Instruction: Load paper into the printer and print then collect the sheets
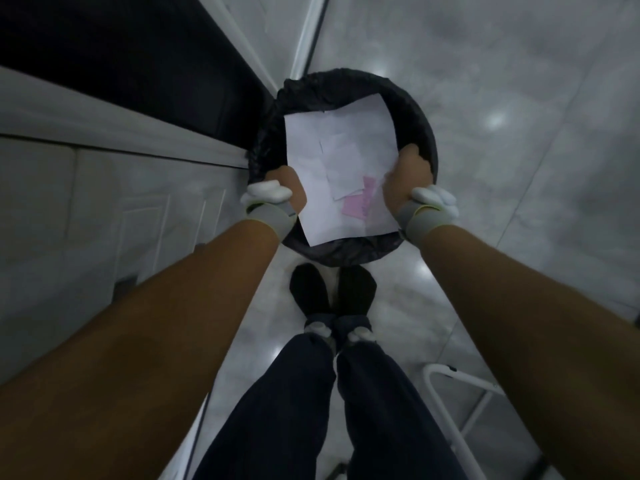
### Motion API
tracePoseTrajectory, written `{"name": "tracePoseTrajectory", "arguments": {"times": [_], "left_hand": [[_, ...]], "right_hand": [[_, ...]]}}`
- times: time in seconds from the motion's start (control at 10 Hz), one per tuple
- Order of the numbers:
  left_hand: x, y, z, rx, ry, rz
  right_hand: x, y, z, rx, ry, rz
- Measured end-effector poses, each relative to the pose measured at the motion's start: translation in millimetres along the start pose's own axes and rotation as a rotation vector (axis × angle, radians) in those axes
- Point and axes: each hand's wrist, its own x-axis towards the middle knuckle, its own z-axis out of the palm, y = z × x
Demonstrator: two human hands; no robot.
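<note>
I look straight down at a white sheet of paper point(332, 147) held flat over a round bin lined with a black bag point(346, 88). My left hand point(287, 183) grips the sheet's left edge and my right hand point(405, 178) grips its right edge. Several small white and pink paper scraps point(360, 199) lie on top of the sheet near its lower right. Both wrists wear grey bands with white pads. No printer is in view.
A white cabinet with panelled doors point(104, 202) and a dark counter top point(121, 60) stand to the left. My feet in dark socks point(332, 292) rest on a glossy grey tiled floor point(519, 133). A white metal frame point(460, 403) stands at the lower right.
</note>
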Motion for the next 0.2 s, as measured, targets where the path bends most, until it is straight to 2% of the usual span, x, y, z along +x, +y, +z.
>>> {"name": "tracePoseTrajectory", "arguments": {"times": [0.2], "left_hand": [[-28.0, 13.9, -24.5, 0.041, 0.042, 0.006]], "right_hand": [[-42.2, -12.3, -36.6, -0.029, -0.023, -0.044]]}}
